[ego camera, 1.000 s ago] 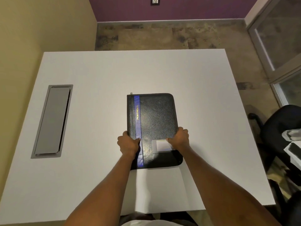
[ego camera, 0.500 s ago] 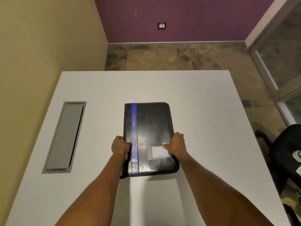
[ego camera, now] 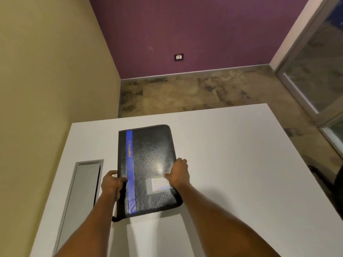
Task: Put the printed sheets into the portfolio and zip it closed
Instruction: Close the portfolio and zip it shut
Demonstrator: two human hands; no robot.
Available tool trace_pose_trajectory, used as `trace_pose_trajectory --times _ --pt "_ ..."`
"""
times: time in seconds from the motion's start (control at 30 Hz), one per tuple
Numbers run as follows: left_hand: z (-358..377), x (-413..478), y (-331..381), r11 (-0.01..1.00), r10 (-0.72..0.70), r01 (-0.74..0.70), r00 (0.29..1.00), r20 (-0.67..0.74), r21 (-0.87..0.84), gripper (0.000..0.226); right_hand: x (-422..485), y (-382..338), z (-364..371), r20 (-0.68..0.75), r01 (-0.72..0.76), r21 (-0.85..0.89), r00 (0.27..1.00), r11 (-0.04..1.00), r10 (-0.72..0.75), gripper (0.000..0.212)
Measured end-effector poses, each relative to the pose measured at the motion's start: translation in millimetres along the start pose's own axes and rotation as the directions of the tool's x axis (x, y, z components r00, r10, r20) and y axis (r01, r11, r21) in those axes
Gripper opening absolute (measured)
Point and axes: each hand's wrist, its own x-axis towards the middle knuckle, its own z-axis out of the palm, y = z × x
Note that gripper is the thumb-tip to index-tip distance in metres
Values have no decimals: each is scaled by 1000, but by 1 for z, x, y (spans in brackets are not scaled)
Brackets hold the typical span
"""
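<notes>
Item: portfolio, black grained cover, closed.
Markings: a blue stripe runs the length of the cover near the spine. Beside it is gold lettering reading "PORTFOLIO", set sideways. A clear card window on the lower right of the cover holds a pale ruled card; its writing is too small to read.
Fittings: a short dark loop hangs at the near spine corner.
Position: over the middle of a white table, spine to the left and long side running away from the person. It seems raised slightly off the tabletop, though that cannot be told for sure.

Hands: the left hand grips the spine edge, fingers curled round it and thumb lying on the cover. The right hand grips the opposite long edge, thumb pressed on the cover just beside the card window. Both forearms reach in from the near edge.

Surroundings: a grey cable hatch is set flush into the table, left of the portfolio and partly hidden by the left arm. On the purple far wall is a wall socket. Beyond the table lies a mottled stone floor, with a glazed door at right.
</notes>
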Motion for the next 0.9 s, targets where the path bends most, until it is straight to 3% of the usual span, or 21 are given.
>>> trace_pose_trajectory --times 0.2,0.5,0.67,0.8,0.9 --pt "-10 51 27 998 24 -22 999 25 -62 45 40 -32 28 -26 13 7 1000 1000 -12 70" --pt "-9 90 5 1000 11 -11 1000 -13 3 46 54 -33 62 13 -22 8 1000 1000 22 65" --pt "-3 83 4 943 187 -160 980 -66 291 43 49 -35 60 17 5 -44 1000 999 -4 63" --pt "2 75 4 876 221 -170 973 -62 451 32 35 -40 57 10 64 -112 998 992 -63 62" --pt "4 62 -1 810 254 -191 966 -39 554 42 25 -41 52 -26 98 -211 994 972 -106 59"
